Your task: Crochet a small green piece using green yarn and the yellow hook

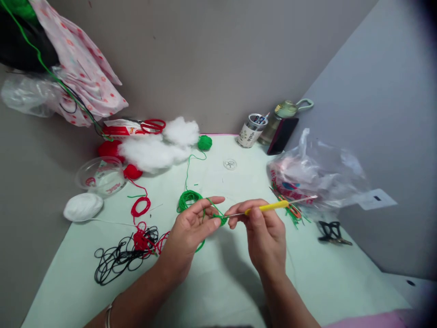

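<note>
Between thumb and fingers, my left hand [189,232] pinches a small piece of green crochet work [222,220]. Green yarn runs up over its raised index finger. My right hand [264,237] is closed round the yellow handle of a crochet hook [269,207], and the hook's thin metal tip reaches into the green stitches. The far metal end of the tool points up to the right. Behind my left hand lies a loose coil of green yarn [189,200], with a strand leading back to a small green ball [205,143].
Left stand white stuffing [153,152], a clear plastic bowl [102,177], white yarn [83,207] and tangled black cord [116,262]. Red-handled scissors [153,126] lie behind. At right are a pen tin [248,135], a phone [282,135], a plastic bag [321,173] and a black clip [331,232].
</note>
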Action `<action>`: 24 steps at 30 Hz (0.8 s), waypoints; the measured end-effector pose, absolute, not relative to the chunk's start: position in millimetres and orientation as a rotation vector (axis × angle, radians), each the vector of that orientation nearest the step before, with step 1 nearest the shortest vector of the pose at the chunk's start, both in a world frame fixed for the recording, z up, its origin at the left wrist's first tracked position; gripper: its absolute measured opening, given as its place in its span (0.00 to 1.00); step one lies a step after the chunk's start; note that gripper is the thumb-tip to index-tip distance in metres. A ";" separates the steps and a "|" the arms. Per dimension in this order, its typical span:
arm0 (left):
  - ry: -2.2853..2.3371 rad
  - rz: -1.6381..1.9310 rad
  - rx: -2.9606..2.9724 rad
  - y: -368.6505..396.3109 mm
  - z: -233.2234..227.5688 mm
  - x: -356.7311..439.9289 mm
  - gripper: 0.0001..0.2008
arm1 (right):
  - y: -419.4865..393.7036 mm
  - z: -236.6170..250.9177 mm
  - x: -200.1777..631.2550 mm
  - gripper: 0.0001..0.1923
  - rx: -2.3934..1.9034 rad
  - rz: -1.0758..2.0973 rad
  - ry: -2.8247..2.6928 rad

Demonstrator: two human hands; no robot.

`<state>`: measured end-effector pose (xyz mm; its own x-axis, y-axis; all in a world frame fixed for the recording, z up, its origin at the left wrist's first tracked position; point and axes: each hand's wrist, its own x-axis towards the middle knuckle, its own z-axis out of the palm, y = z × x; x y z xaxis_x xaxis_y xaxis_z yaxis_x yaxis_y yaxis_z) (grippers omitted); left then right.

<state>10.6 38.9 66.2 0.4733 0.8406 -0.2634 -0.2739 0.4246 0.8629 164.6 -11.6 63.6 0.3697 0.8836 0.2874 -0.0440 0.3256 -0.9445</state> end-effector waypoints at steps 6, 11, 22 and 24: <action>0.816 0.847 0.795 34.6 66.9 14.5 0.24 | -22.1 54.2 160.8 0.17 -1.245 0.020 -1.654; 0.694 0.716 0.521 42.3 73.3 13.6 0.23 | -18.1 58.4 161.6 0.13 -1.176 0.207 -1.361; 0.757 0.770 0.781 39.3 72.9 12.4 0.20 | -7.2 55.7 163.9 0.11 -1.035 0.778 -1.003; 0.783 0.782 0.779 40.1 74.3 11.7 0.18 | -6.8 58.3 164.3 0.13 -1.023 0.802 -0.960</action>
<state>11.7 40.1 74.3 0.4756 0.8255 -0.3037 -0.3033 0.4781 0.8243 164.3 -6.8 58.3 0.3734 0.8889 0.2652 -0.1028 0.3238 -0.9405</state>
